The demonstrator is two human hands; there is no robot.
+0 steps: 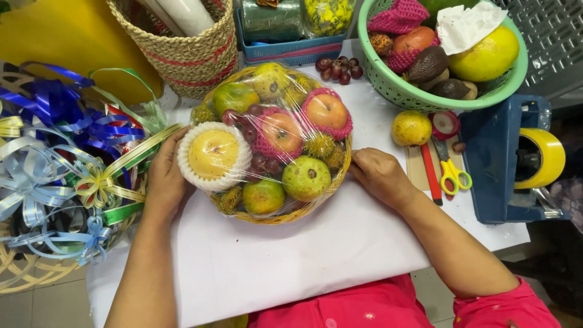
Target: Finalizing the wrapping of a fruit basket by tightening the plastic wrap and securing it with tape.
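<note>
- The left hand (165, 176) comes up from the lower left of the frame on a bare forearm, palm turned inward, and lies flat against the left side of the wrapped fruit basket (273, 143).
- The right hand (379, 176) comes in from the lower right, its forearm leaving a pink sleeve (504, 307), and presses against the basket's right rim.
- The basket sits at the centre of the frame on the white desk (291, 255), covered in clear film, with a yellow pear in a white foam net (214, 155) at its left edge.
- The left fingertips are hidden behind the foam net and the basket's side; the right fingertips are tucked under the rim, so how far they curl cannot be told.
- Both grips are spread wide, clamping nothing, only touching the basket's opposite sides.
- A heap of ribbon bows (61, 164) lies just left of the left hand, cut off by the frame edge.
- Yellow-handled scissors (450, 167) lie right of the right hand, beside a blue tape dispenser (510, 161).
- A green basket of fruit (437, 51) stands at the upper right, partly cropped.
</note>
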